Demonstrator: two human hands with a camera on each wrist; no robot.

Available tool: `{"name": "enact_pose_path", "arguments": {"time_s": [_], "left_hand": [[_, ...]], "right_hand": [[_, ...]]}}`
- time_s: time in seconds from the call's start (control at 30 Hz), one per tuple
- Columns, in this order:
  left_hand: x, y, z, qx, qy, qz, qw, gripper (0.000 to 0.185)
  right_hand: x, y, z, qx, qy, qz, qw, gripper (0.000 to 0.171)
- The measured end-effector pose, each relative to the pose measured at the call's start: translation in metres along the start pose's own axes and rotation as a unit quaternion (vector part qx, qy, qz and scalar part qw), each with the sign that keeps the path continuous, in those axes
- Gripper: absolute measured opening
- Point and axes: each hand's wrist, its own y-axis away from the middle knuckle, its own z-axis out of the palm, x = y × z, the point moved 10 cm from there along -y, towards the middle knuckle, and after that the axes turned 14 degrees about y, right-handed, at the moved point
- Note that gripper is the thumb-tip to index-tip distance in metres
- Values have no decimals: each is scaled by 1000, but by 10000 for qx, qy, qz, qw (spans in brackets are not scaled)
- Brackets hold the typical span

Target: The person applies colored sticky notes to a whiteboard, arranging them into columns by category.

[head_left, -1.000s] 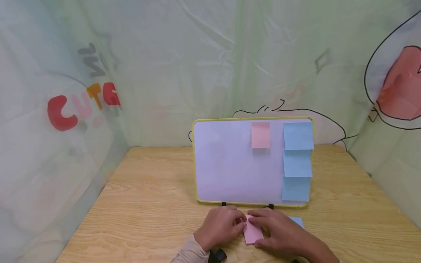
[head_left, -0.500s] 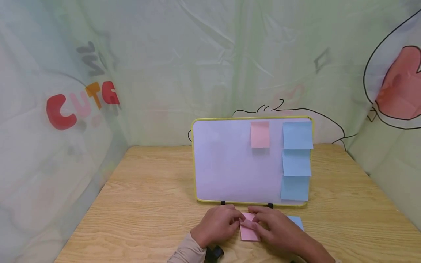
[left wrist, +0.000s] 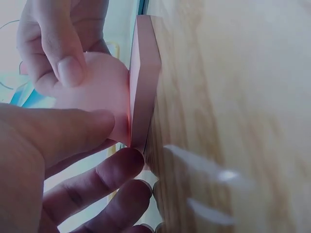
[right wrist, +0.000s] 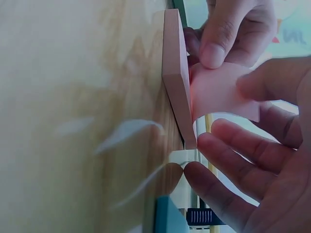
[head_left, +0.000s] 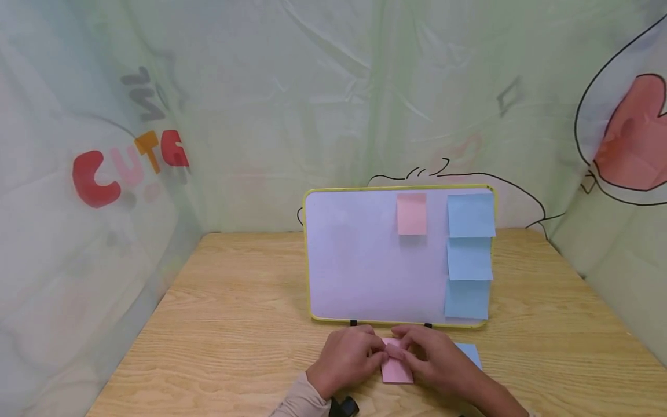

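Observation:
A pad of pink sticky notes [head_left: 398, 373] lies on the table between both hands. Its top sticky note [left wrist: 97, 94] is peeled up and curls away from the pad, one edge still against it in both wrist views. My left hand [head_left: 350, 356] pinches one side of this note between thumb and fingers. From the opposite side my right hand [head_left: 442, 360] pinches it too, thumb on its face in the right wrist view, other fingers spread beside the pad. Partly hidden behind the right hand is a blue sticky-note pad [head_left: 471, 353].
Just beyond the hands stands a yellow-framed whiteboard [head_left: 354, 260] on black feet. One pink note [head_left: 411, 214] hangs near its top, and blue notes [head_left: 471, 215] run down its right side. A printed curtain [head_left: 286, 116] encloses the wooden table [head_left: 224, 301].
The top pink note, flat on its pad a second ago, is now lifted and bent up between both hands. The pad has shifted slightly left.

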Motion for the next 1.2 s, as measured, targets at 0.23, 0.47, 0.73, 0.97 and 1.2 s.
{"name": "enact_pose_path", "arguments": {"time_s": [0.23, 0.47, 0.73, 0.97, 1.2], "left_hand": [[-1, 1, -2, 34, 57, -74, 10000, 6], [-4, 1, 1, -102, 171, -222, 9996, 3], [-5, 1, -1, 16, 116, -326, 9994, 4], [-5, -1, -1, 40, 91, -366, 9993, 4], [-11, -2, 0, 79, 265, -732, 9969, 12]], "right_hand": [[-12, 2, -5, 413, 252, -452, 9978, 18], [-7, -1, -2, 214, 183, -180, 9994, 22], [-6, 1, 0, 241, 206, -127, 9994, 11], [-14, 1, -2, 380, 549, -383, 9970, 3], [-9, 1, -4, 488, -71, -58, 9988, 10]]}}
